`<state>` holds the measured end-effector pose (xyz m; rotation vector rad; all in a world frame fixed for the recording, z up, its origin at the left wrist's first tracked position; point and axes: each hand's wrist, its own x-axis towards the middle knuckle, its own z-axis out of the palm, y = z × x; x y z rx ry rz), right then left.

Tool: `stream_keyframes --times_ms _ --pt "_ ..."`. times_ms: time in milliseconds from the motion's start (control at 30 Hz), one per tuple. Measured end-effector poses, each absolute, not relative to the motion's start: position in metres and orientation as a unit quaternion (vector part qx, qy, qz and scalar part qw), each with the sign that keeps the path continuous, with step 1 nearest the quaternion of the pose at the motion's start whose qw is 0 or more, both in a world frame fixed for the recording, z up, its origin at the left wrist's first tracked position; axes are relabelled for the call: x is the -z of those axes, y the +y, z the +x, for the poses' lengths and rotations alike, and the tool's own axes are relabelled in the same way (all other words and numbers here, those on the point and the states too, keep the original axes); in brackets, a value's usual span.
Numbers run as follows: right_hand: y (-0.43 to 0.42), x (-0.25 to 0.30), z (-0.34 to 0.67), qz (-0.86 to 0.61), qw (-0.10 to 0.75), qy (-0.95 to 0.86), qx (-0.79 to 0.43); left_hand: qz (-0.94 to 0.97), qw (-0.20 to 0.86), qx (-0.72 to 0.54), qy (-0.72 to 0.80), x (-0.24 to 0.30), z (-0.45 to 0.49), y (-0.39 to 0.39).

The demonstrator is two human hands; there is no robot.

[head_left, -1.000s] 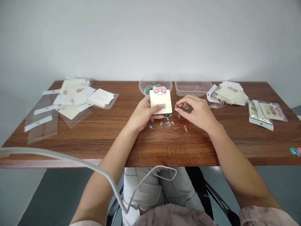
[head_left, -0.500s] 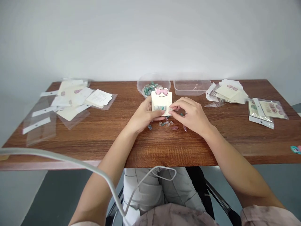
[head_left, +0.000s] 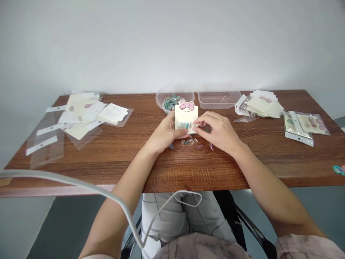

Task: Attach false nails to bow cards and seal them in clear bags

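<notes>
My left hand (head_left: 168,132) is closed on a cream display card (head_left: 185,116) with a pink bow on top, its thumb across the lower front. A row of press-on nails (head_left: 183,125), some teal and some clear, sits along the card's lower half. With thumb and index finger pinched, my right hand (head_left: 215,126) is at the card's lower right corner, holding a small clear press-on nail against it; the fingertips partly cover it. On the table just below the hands lie several loose press-on nails (head_left: 199,146) in clear, teal and pink.
Behind the card stands a round clear tub (head_left: 159,96) of teal nails, beside a rectangular clear box (head_left: 219,105). Cards and clear sleeves (head_left: 81,111) lie at the left. More cards (head_left: 265,104) and packed nail sets (head_left: 307,126) are at the right. A white cable (head_left: 107,194) crosses the front left.
The card has shifted very slightly and stands a little more upright to my view. Both hands keep their hold, with my right fingertips still at the card's lower right.
</notes>
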<state>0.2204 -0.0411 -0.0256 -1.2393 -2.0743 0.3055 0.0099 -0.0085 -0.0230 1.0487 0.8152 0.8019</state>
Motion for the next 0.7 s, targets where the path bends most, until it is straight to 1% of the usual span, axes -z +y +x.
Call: stream_keyframes --times_ms 700 --pt "-0.0406 0.0234 0.2225 -0.48 0.327 -0.8 -0.147 0.492 0.713 -0.344 0.362 0.0221 0.0089 -0.0103"
